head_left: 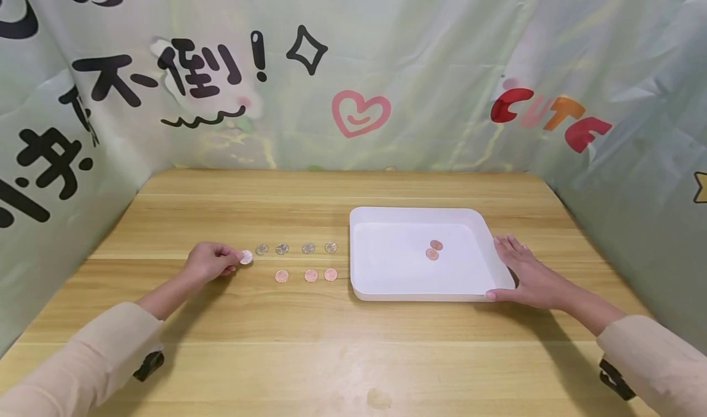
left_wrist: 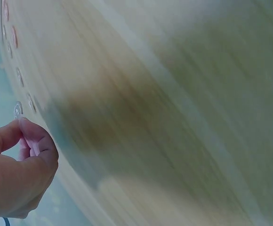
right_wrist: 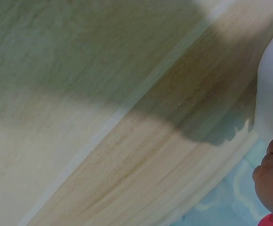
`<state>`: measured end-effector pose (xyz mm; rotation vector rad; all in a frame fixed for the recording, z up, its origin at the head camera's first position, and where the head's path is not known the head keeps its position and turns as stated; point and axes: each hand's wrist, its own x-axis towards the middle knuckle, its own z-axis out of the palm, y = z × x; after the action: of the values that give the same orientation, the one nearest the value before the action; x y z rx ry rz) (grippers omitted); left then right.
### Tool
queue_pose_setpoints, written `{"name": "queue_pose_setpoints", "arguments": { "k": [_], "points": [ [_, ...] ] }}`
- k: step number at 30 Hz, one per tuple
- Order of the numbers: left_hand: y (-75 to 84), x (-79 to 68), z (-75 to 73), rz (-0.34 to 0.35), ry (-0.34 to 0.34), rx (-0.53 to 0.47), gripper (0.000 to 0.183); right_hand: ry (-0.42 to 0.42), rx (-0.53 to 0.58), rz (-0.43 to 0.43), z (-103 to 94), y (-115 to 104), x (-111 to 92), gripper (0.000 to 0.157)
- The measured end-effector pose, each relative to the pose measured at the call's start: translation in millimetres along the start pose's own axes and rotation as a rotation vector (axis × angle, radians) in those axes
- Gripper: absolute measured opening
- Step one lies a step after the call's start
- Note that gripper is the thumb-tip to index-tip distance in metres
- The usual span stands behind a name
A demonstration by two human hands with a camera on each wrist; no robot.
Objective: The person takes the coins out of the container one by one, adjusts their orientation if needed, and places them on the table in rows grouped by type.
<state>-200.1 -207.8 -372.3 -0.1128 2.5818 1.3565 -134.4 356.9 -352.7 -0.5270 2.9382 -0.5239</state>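
Between thumb and fingertips my left hand (head_left: pixel 212 261) pinches a shiny silver coin (head_left: pixel 246 257) by its edge, close over the table. In the left wrist view the same coin (left_wrist: pixel 18 109) sticks up from the fingertips. Just to its right runs a row of several silver coins (head_left: pixel 282 249). Nearer to me lie three copper-coloured coins (head_left: pixel 311 276) in a second row. My right hand (head_left: pixel 533 276), fingers spread, rests against the right side of a white tray (head_left: pixel 367 285), its thumb at the near right corner. Two copper-coloured coins (head_left: pixel 432 254) lie inside the tray, touching or nearly so.
The wooden table (head_left: pixel 309 355) reaches back to a printed cloth (head_left: pixel 431 85) that hangs behind and along both sides. Both sleeves (head_left: pixel 94 355) have a dark strap or device beneath them.
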Motion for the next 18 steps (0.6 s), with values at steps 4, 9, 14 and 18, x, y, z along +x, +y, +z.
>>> {"name": "queue_pose_setpoints", "arguments": {
  "k": [4,9,14,18],
  "points": [
    [0.4,0.3,-4.2,-0.027,0.019,0.01,0.025,-0.006,-0.008,0.001,-0.7,0,1,0.108],
    [-0.2,4.5,-8.4,-0.062,0.034,0.001,0.028,-0.008,-0.011,-0.003,-0.8,0,1,0.108],
    [-3.2,10.6,-11.0,-0.081,0.049,-0.025,0.027,-0.009,-0.01,-0.005,-1.0,0,1,0.107],
    [-3.0,13.6,-11.8,-0.108,0.061,-0.039,0.025,-0.01,-0.007,-0.003,-1.1,0,1,0.107]
  ]
}}
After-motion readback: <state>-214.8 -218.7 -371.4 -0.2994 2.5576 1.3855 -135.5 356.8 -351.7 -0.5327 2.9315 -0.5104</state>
